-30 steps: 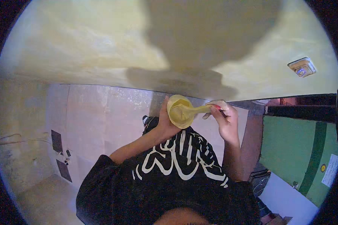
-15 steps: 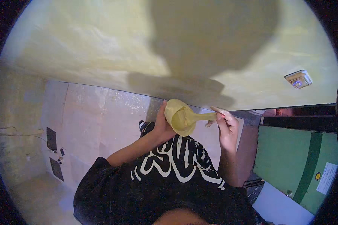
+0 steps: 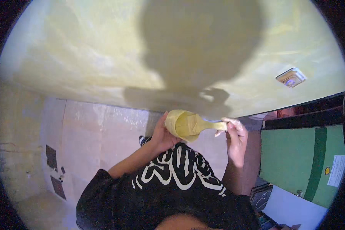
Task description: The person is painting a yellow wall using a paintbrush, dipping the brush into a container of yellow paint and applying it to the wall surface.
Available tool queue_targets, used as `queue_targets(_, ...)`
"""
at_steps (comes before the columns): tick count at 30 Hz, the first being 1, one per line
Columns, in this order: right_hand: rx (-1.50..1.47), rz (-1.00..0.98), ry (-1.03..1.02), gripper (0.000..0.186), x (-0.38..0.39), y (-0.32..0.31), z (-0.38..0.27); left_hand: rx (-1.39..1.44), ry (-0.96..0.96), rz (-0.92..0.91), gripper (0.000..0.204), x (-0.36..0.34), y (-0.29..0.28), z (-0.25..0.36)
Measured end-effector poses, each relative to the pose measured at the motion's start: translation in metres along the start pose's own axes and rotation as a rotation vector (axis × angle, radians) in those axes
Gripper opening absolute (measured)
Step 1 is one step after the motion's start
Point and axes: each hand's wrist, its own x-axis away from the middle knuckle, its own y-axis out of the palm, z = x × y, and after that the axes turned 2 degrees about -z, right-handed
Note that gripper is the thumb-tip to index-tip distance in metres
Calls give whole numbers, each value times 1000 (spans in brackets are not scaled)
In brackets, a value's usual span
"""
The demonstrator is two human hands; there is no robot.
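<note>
The left hand [image 3: 163, 135] grasps a yellow cup [image 3: 170, 122], most fingers hidden behind it, with a yellow brush [image 3: 204, 125] across the cup's right rim, its tip hard to make out, handle pinched by the right hand [image 3: 237, 140].

an indoor room, though whether it belongs to a home or some other building cannot be told. the signs are a broad, patchy, pale yellow wall [image 3: 99, 57] with a small square brownish fitting [image 3: 291, 78] on it, a stained yellowish side wall [image 3: 17, 122], a pale pinkish floor [image 3: 84, 149] with whitish specks, and a flat green door-like panel [image 3: 287, 153] with a darker stripe.
</note>
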Motion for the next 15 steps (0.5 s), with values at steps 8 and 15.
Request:
queue_targets(8,47,-113,-56,17,4,-4,-12,-68,41,-55,71,-8,-19,8)
queue_targets(15,176,-87,-86,19,17,-1,-12,-102,67,-57,74,9,2,13)
